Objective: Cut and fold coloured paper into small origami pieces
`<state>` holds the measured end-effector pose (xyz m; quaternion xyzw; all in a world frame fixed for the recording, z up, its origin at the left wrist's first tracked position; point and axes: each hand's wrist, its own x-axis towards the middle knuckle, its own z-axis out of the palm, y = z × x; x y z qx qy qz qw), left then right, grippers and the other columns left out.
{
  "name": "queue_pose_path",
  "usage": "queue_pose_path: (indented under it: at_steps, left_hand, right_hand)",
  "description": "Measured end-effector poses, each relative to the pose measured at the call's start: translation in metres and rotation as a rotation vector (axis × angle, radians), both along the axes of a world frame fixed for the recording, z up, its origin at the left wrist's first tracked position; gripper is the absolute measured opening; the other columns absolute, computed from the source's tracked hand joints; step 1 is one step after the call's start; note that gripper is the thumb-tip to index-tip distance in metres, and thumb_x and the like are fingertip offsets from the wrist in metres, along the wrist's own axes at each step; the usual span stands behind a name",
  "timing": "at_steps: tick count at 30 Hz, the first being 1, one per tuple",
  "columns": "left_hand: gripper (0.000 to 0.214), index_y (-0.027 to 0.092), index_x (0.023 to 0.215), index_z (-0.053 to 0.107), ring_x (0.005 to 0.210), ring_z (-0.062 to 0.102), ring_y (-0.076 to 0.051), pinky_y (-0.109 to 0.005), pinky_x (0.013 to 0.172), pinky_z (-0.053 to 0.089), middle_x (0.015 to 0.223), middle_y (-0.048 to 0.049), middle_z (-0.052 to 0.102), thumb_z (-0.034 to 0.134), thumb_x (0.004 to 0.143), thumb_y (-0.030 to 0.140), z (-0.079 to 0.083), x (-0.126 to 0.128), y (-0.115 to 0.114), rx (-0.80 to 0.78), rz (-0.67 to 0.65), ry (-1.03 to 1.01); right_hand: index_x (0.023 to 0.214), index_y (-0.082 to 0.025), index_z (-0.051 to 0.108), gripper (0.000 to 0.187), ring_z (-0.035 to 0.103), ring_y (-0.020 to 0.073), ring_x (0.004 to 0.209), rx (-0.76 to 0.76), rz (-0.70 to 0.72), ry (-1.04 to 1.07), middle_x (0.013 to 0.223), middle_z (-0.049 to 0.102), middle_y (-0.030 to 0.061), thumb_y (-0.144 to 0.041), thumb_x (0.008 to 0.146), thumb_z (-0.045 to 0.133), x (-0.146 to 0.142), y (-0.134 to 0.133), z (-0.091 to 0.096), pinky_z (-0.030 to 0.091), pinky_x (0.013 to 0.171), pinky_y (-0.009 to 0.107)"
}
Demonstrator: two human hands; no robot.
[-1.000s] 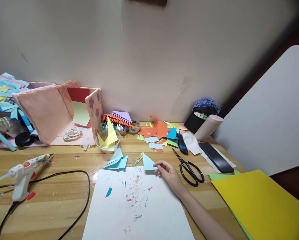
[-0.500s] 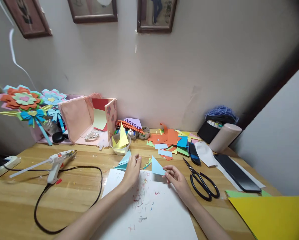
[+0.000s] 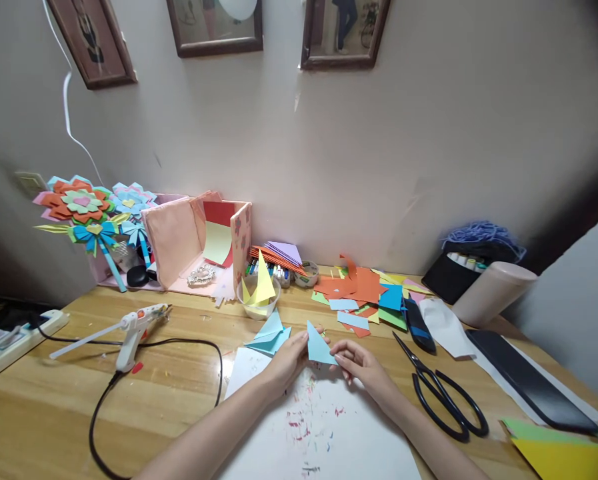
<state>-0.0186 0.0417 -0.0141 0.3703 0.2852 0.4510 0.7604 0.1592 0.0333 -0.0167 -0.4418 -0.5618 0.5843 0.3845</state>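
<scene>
Nearest us, both our forearms slant inward over a flat white sheet (image 3: 359, 440) flecked with smeared colour, on a wood-grained surface (image 3: 43, 413). Our right hand (image 3: 361, 368), fingers curled, pinches the right corner of a crisp pale blue paper triangle (image 3: 319, 348), which stands point up above the sheet's far part. Our left hand (image 3: 289, 360) bends toward the triangle's left edge, its fingers partly behind it; we cannot tell whether they grip. Black-handled scissors (image 3: 417, 363) lie to the right. Beyond sit folded blue papers (image 3: 269, 339), then a clear plastic bowl (image 3: 251, 310) of pointed yellow paper (image 3: 263, 287) and a tape roll (image 3: 307, 275), its label too small for us to read.
</scene>
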Motion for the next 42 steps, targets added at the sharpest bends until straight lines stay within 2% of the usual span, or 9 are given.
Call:
queue_pose_path:
  at_steps: [7,15,22,25,29,32,35,38,42]
  left_hand:
    - [0.037,0.009,0.106,0.059,0.096,0.056,-0.024,-0.034,0.082,0.042,0.101,-0.0151,0.062,0.049,0.084,0.037,-0.007,0.001,0.003,-0.045,0.044,-0.206]
    - [0.032,0.006,0.098,0.062,0.097,0.056,-0.026,-0.037,0.085,0.041,0.095,-0.0154,0.065,0.045,0.083,0.028,-0.005,0.001,0.004,-0.126,0.009,-0.222]
    - [0.032,0.007,0.098,0.063,0.094,0.057,-0.025,-0.034,0.083,0.041,0.092,-0.0126,0.066,0.047,0.079,0.027,-0.007,-0.001,0.002,-0.083,0.003,-0.168]
    - [0.03,0.009,0.095,0.064,0.09,0.058,-0.023,-0.031,0.078,0.042,0.091,-0.0112,0.066,0.053,0.077,0.031,-0.004,0.0,0.001,-0.047,0.031,-0.074]
    - [0.028,0.011,0.09,0.065,0.08,0.059,-0.019,-0.027,0.07,0.042,0.086,-0.0091,0.066,0.061,0.071,0.031,0.0,0.0,-0.002,-0.016,0.094,0.157]
    - [0.025,0.013,0.087,0.065,0.073,0.057,-0.017,-0.025,0.065,0.041,0.083,-0.0072,0.065,0.062,0.069,0.03,0.002,0.001,-0.005,0.038,0.116,0.29]
    - [0.02,0.014,0.084,0.063,0.074,0.055,-0.016,-0.024,0.065,0.041,0.082,-0.0046,0.063,0.061,0.067,0.025,0.004,0.003,-0.008,0.158,0.108,0.399]
    - [0.017,0.015,0.084,0.061,0.074,0.054,-0.016,-0.023,0.063,0.041,0.081,-0.0031,0.061,0.056,0.071,0.024,0.003,0.005,-0.009,0.216,0.103,0.493]
    - [0.02,0.015,0.089,0.058,0.079,0.054,-0.018,-0.025,0.07,0.042,0.082,-0.0028,0.061,0.052,0.077,0.03,0.001,0.006,-0.008,0.218,0.167,0.563]
  right_hand:
    - [0.082,-0.017,0.054,0.03,0.043,0.0082,0.049,0.019,-0.015,0.008,0.067,0.058,0.0008,-0.046,0.074,0.059,-0.011,0.011,-0.008,0.036,0.048,0.021]
    - [0.079,-0.017,0.054,0.031,0.043,0.0083,0.048,0.025,-0.039,0.003,0.066,0.052,-0.0013,-0.047,0.073,0.059,-0.008,0.006,-0.006,0.036,0.049,0.023]
    - [0.079,-0.017,0.056,0.027,0.044,0.0085,0.05,0.048,-0.043,0.013,0.066,0.051,-0.0018,-0.043,0.074,0.059,-0.007,0.003,-0.001,0.036,0.049,0.023]
    - [0.081,-0.017,0.056,0.024,0.045,0.0078,0.05,0.057,-0.026,0.006,0.069,0.053,-0.0011,-0.041,0.076,0.058,-0.007,0.002,-0.003,0.038,0.05,0.023]
    - [0.084,-0.019,0.053,0.026,0.052,0.0104,0.057,0.079,-0.005,-0.017,0.079,0.056,0.0011,-0.042,0.074,0.06,-0.008,-0.003,-0.005,0.043,0.052,0.024]
    - [0.087,-0.02,0.05,0.04,0.054,0.0127,0.067,0.227,-0.025,-0.179,0.088,0.058,0.0022,-0.04,0.061,0.073,-0.009,-0.01,-0.003,0.044,0.057,0.024]
    - [0.086,-0.021,0.046,0.048,0.051,0.0117,0.062,0.369,-0.036,-0.365,0.081,0.057,-0.0008,-0.039,0.054,0.077,-0.011,-0.017,0.0,0.042,0.056,0.024]
    - [0.083,-0.021,0.045,0.036,0.049,0.0105,0.057,0.39,-0.057,-0.413,0.074,0.055,-0.0025,-0.038,0.065,0.07,-0.013,-0.019,0.0,0.04,0.053,0.022]
    - [0.084,-0.021,0.043,0.018,0.052,0.0108,0.058,0.323,-0.094,-0.271,0.073,0.056,-0.0011,-0.036,0.081,0.052,-0.012,-0.016,-0.002,0.041,0.053,0.022]
